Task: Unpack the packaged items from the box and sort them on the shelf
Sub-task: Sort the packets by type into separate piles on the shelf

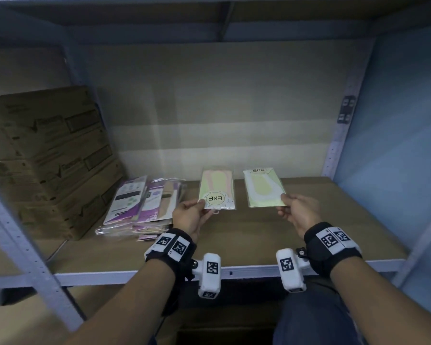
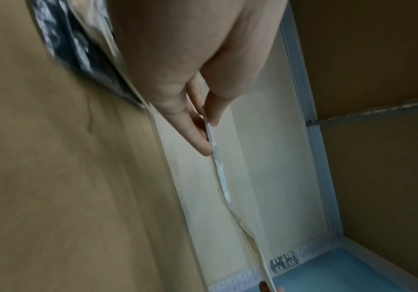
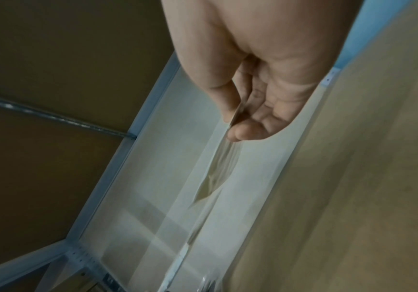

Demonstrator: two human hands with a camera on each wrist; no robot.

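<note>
Two flat packets are held above the shelf board (image 1: 334,220), one in each hand. The left hand (image 1: 188,216) pinches the near corner of the left packet (image 1: 217,190), its round "ENE" label towards the person; the right hand (image 1: 297,210) pinches the near right corner of the right packet (image 1: 263,188). Beside the left packet, a loose pile of purple packets (image 1: 142,205) lies on the board, crowding its left part. Behind that pile, stacked cardboard boxes (image 1: 50,155) fill the left end.
</note>
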